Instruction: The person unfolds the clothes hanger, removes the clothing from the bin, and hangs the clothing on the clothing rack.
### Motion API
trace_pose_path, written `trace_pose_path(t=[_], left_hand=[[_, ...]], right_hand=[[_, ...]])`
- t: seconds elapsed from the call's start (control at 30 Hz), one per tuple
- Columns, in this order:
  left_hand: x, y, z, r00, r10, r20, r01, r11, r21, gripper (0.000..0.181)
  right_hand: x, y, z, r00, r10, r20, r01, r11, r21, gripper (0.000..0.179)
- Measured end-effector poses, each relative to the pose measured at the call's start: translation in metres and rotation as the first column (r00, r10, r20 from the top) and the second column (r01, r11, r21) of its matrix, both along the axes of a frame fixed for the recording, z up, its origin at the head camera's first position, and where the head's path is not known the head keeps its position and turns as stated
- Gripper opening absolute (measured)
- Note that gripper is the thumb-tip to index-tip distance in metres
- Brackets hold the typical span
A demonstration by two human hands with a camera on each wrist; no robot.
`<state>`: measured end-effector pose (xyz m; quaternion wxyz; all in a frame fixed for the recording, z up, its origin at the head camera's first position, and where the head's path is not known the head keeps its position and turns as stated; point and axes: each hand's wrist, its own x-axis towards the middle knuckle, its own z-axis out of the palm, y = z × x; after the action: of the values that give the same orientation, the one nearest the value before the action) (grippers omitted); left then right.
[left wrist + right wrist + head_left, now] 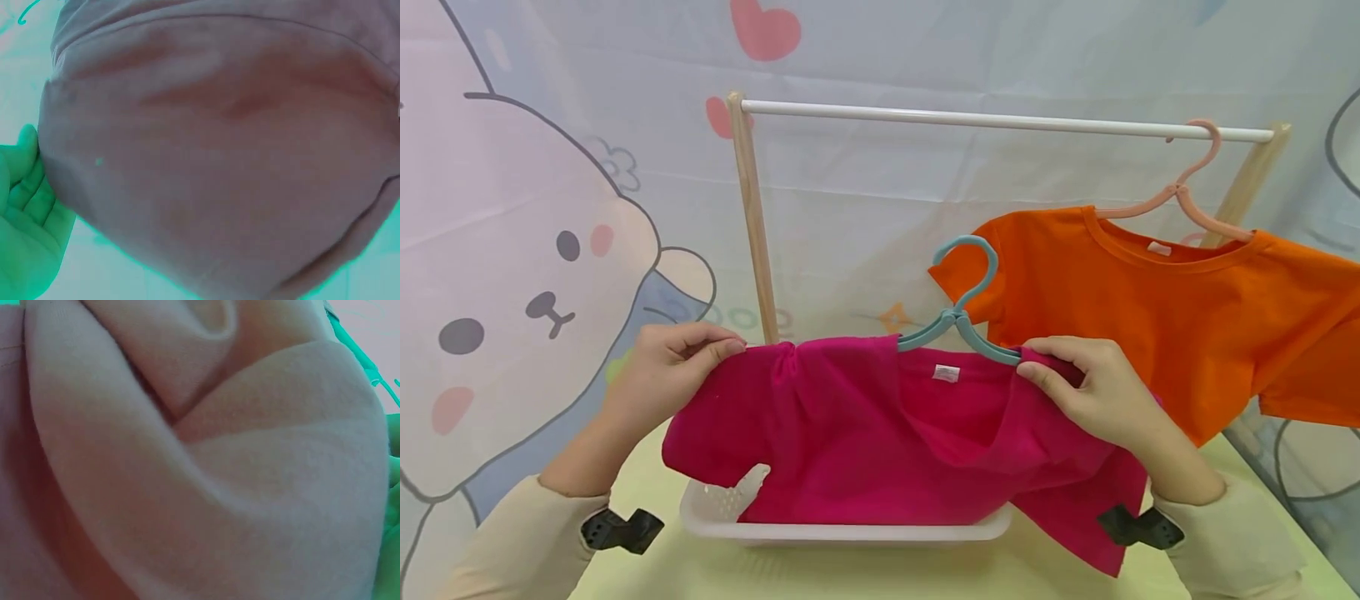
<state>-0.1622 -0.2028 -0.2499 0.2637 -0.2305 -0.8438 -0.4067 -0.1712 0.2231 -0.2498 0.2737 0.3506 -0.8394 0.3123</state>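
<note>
A magenta T-shirt hangs spread between both hands in the head view, on a light blue hanger whose hook points up out of the neckline. My left hand pinches the top edge of the shirt at the sleeve on the left. Thumb and fingers of my right hand grip the shoulder cloth beside the neckline, at the end of the visible hanger arm. The shirt's cloth fills most of the left wrist view, and its folds fill the right wrist view. The hanger's lower arms are partly hidden inside the shirt.
Behind stands a rack with a white rail and wooden posts. An orange T-shirt hangs at its right end on a pink hanger. A white basket sits below the magenta shirt on a yellow tabletop.
</note>
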Motion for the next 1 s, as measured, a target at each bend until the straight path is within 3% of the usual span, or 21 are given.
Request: trace_pose_path(t=[0.1,0.3,0.37,0.63,1.0], left_hand=[[0.000,-0.004,-0.001,1.000,0.004,0.015,-0.004,1.000,0.023,0.007],[0.001,-0.008,-0.005,0.989,-0.084,0.123,0.081,0.996,0.026,0.009],[0.000,-0.008,-0.006,0.991,-0.081,0.102,0.077,0.996,0.043,0.008],[-0.006,-0.013,-0.009,0.999,0.025,-0.040,-0.020,0.993,0.114,0.003],[-0.003,-0.036,-0.018,0.990,0.130,0.058,-0.134,0.988,0.080,0.012]], right_hand=[[-0.001,0.002,-0.001,1.000,-0.009,0.001,0.009,1.000,0.000,0.023],[-0.001,0.004,-0.002,1.000,-0.006,0.003,0.006,1.000,-0.003,0.023],[-0.001,0.004,-0.002,1.000,0.003,0.001,-0.003,1.000,-0.008,0.024],[-0.002,0.008,-0.003,1.000,-0.004,-0.014,0.004,1.000,-0.019,0.025],[-0.003,0.016,-0.006,0.998,-0.053,0.018,0.053,0.998,-0.044,0.023]])
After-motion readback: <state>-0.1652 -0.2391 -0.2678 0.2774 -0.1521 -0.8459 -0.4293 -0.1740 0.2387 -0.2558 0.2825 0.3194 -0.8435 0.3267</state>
